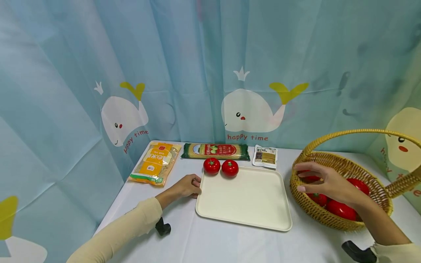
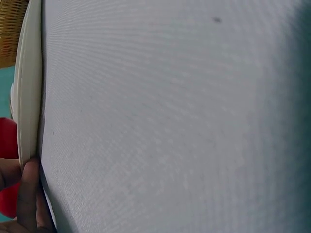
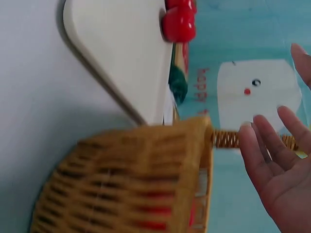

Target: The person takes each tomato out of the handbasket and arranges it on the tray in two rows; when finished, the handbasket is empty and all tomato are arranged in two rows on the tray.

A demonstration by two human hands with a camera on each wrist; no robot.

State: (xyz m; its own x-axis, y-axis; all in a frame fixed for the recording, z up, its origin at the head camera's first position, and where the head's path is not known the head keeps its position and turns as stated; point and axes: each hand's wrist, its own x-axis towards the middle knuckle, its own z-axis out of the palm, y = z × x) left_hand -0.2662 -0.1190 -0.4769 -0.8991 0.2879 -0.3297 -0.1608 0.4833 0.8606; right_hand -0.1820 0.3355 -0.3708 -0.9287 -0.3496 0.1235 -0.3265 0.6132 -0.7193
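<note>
My left hand (image 1: 186,185) pinches the left edge of a cream rectangular tray (image 1: 244,199); the left wrist view shows thumb and fingers at its rim (image 2: 30,87). Two red tomatoes (image 1: 212,166) sit side by side at the tray's back left corner. Over a wicker basket (image 1: 307,209) on the right hovers my right hand (image 1: 332,184), fingers apart and holding nothing. Several tomatoes (image 1: 341,210) lie in the basket, partly hidden by the hand. In the right wrist view, the open fingers appear beside the basket's rim (image 3: 187,160).
Behind the tray lie a long green-ended pasta pack (image 1: 215,151) and a small white sachet (image 1: 265,157). An orange and clear food bag (image 1: 155,163) is at the back left. The basket's tall handle (image 1: 355,130) arches above it. A blue whale-print curtain (image 1: 184,73) hangs behind the table.
</note>
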